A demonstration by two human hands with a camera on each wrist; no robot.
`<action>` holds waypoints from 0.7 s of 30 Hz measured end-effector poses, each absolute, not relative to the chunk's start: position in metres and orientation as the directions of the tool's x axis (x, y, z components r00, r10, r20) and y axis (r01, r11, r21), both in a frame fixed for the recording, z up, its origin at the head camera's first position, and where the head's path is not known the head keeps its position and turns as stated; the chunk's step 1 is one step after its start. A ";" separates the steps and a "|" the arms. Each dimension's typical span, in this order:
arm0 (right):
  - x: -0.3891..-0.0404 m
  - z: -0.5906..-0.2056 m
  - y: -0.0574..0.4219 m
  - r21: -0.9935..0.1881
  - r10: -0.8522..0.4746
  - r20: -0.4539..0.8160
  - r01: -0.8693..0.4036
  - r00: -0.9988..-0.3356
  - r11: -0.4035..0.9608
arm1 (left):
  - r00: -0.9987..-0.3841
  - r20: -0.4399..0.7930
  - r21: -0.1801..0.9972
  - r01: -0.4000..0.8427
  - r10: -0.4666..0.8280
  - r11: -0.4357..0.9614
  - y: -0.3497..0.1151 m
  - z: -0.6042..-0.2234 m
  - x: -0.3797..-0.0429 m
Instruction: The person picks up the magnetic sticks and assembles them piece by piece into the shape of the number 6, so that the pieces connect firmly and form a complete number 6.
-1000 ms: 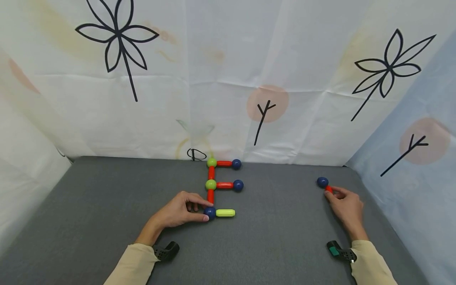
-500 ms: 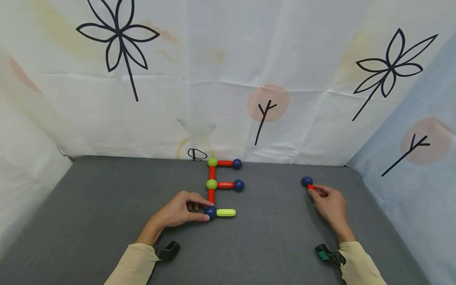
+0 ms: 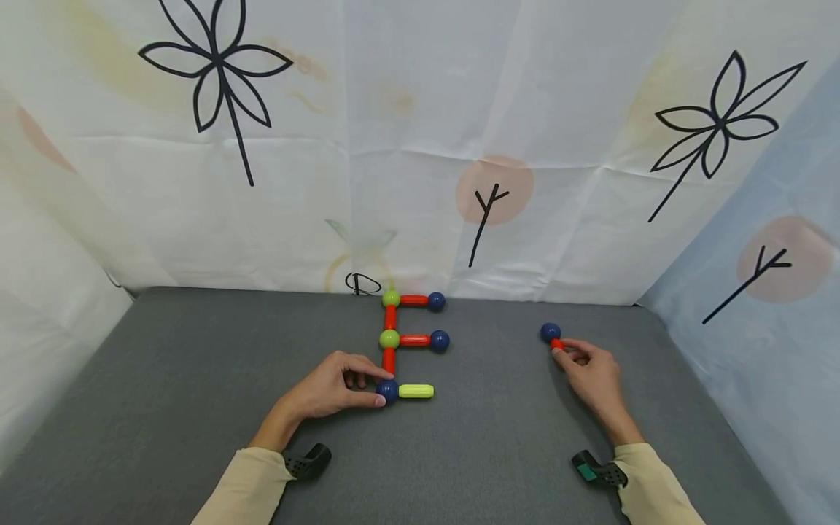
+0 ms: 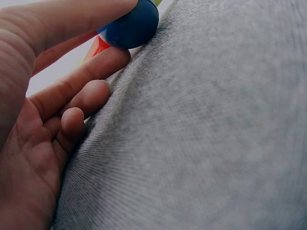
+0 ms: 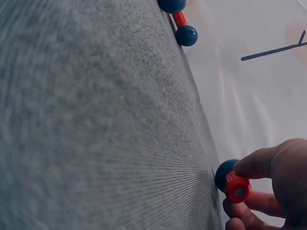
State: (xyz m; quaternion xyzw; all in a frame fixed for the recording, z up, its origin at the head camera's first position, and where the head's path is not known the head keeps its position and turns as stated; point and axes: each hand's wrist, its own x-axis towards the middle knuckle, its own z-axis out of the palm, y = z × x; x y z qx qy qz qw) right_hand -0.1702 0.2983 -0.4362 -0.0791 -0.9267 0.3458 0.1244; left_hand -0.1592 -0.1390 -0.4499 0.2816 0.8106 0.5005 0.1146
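Note:
My left hand (image 3: pixel 324 386) pinches a dark blue ball (image 3: pixel 387 392) between thumb and fingers. This ball is the lower left corner of a flat E-shaped build of red magnetic rods and balls. A yellow-green rod (image 3: pixel 416 391) points right from it, and a red rod (image 3: pixel 389 361) runs up to a green ball (image 3: pixel 389 339). Off to the right, my right hand (image 3: pixel 596 375) pinches a short red rod (image 5: pixel 237 187) tipped with another blue ball (image 3: pixel 550 332). A round metallic spot shows on that rod's near end in the right wrist view.
The build's upper two arms are red rods ending in blue balls (image 3: pixel 440 340), the top one (image 3: pixel 436 301) near the back edge. A grey cloth-covered table (image 3: pixel 485 452) lies beneath. White printed fabric (image 3: pixel 407 182) stands behind, with a bluish panel (image 3: pixel 794 350) at right.
My right hand has moved left across the table, carrying the red rod and its blue ball towards the build. My left hand has stayed in place on its ball.

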 end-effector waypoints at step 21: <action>-0.172 -0.436 0.295 -0.625 0.046 0.165 -0.068 -0.985 0.778 | -0.816 0.091 0.875 0.340 0.571 0.346 -0.140 -0.452 -0.160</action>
